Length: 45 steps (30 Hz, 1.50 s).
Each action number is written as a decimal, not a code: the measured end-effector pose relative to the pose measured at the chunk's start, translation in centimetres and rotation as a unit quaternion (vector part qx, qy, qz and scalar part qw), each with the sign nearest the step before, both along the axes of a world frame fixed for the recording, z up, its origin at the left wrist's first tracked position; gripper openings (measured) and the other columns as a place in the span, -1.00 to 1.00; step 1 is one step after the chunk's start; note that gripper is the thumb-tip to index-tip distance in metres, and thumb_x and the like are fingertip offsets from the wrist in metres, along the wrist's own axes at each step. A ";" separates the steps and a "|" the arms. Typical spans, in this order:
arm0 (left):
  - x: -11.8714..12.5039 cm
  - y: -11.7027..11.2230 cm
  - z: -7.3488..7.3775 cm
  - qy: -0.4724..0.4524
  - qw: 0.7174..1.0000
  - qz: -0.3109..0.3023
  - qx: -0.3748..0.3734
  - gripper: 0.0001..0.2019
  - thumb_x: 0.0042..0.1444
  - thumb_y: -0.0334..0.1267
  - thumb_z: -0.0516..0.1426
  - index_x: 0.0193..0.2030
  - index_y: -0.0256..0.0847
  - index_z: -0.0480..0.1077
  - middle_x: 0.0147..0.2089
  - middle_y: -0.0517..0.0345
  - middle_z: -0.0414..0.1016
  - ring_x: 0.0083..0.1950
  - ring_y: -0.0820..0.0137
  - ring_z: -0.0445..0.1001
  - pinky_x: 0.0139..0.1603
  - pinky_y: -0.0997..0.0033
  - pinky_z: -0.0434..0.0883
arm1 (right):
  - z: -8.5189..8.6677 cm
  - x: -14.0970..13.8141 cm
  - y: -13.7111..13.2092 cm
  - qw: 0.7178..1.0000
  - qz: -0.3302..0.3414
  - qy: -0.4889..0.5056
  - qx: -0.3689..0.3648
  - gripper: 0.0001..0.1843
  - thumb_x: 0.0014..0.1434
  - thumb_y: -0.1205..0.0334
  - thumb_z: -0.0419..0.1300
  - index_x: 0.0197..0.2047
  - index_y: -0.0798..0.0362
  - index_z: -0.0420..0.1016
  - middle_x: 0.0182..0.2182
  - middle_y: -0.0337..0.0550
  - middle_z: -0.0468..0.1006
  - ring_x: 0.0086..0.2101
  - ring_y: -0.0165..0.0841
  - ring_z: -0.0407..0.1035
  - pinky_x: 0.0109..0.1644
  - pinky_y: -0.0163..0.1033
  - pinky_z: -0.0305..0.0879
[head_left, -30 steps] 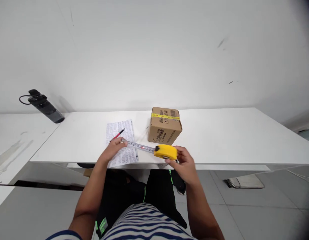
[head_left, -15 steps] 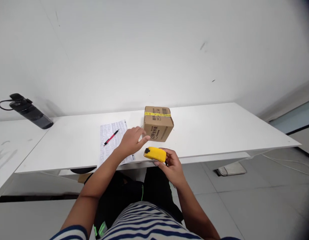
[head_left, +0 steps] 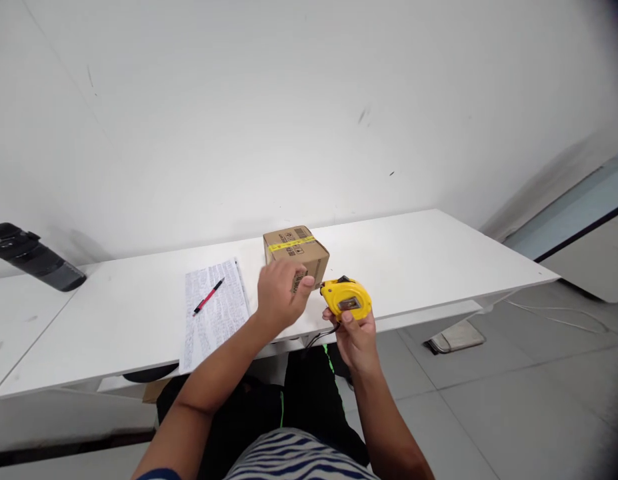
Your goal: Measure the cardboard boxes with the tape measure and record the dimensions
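Note:
My right hand [head_left: 357, 337] grips a yellow tape measure [head_left: 345, 293] from below, its broad face and window towards me and a dark wrist strap dangling from it. The blade is not seen drawn out. Just left of the tape measure is my left hand [head_left: 283, 293], thumb apart from loosely bent fingers, with nothing seen in it. Behind that hand, a brown cardboard box [head_left: 316, 261] with yellow tape across its top stands on the table; the hand covers part of its front, and I cannot tell whether they touch.
Printed or written sheets [head_left: 199, 347] lie on the white table [head_left: 129, 300], with a red and black pen [head_left: 209, 297] on top. A dark bottle [head_left: 43, 263] stands at the far left by the wall. On the floor at right lies a flat pale object [head_left: 457, 337].
The tape measure has been turned in my right hand from its narrow side to its broad face and raised slightly. My left hand has moved right, before the box. The view has shifted.

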<state>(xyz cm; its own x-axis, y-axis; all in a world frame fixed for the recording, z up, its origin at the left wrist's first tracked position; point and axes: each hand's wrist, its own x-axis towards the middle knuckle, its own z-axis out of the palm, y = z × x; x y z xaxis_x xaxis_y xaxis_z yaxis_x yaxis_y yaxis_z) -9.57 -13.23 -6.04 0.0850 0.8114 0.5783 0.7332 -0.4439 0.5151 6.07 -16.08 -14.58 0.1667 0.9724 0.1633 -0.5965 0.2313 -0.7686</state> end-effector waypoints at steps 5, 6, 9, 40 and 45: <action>-0.3 -1.0 1.9 -0.180 0.906 -0.201 -0.327 -0.49 0.18 0.29 0.13 -0.41 -0.17 0.29 -0.46 0.22 0.40 -0.40 0.43 0.38 -0.34 0.40 0.33 | 0.4 -1.2 -0.3 0.995 -0.011 -0.087 0.053 -0.29 0.00 0.06 0.51 0.08 -0.11 0.21 -0.22 -0.22 0.59 -0.35 -0.34 0.55 -0.22 -0.12 0.56; -0.5 -0.7 2.2 -0.195 0.891 -0.221 -0.345 -0.48 0.14 0.29 0.17 -0.43 -0.18 0.28 -0.45 0.23 0.37 -0.40 0.46 0.36 -0.34 0.42 0.31 | 0.4 -1.3 -0.6 0.992 -0.017 -0.108 0.056 -0.30 0.03 0.10 0.50 0.11 -0.11 0.20 -0.21 -0.22 0.60 -0.33 -0.34 0.55 -0.21 -0.13 0.57; -1.0 0.3 3.5 -0.190 0.848 -0.272 -0.412 -0.47 0.07 0.28 0.24 -0.44 -0.21 0.34 -0.44 0.23 0.33 -0.40 0.50 0.30 -0.37 0.44 0.28 | 0.2 -1.4 -1.3 0.980 -0.024 -0.174 0.090 -0.33 0.07 0.14 0.46 0.16 -0.10 0.26 -0.05 -0.09 0.58 -0.22 -0.29 0.57 -0.15 -0.09 0.59; -4.6 19.2 3.9 0.045 0.938 0.004 -0.344 -0.61 0.08 0.12 0.25 -0.38 -0.17 0.31 -0.31 0.05 0.52 -0.33 0.34 0.44 -0.29 0.34 0.31 | -0.1 -0.7 -4.0 0.843 -0.172 -0.405 0.310 -0.08 0.04 -0.01 0.48 0.39 -0.28 0.19 0.12 0.09 0.51 -0.09 -0.09 0.59 -0.16 -0.02 0.65; -4.1 18.6 3.8 0.115 0.954 0.024 -0.277 -0.59 0.18 0.12 0.16 -0.45 -0.15 0.22 -0.32 0.09 0.44 -0.32 0.36 0.35 -0.31 0.36 0.23 | 1.4 -2.0 0.3 0.876 -0.143 -0.416 0.196 -0.25 0.09 -0.09 0.41 0.31 -0.18 0.33 0.11 0.06 0.49 0.11 -0.02 0.46 0.05 0.07 0.57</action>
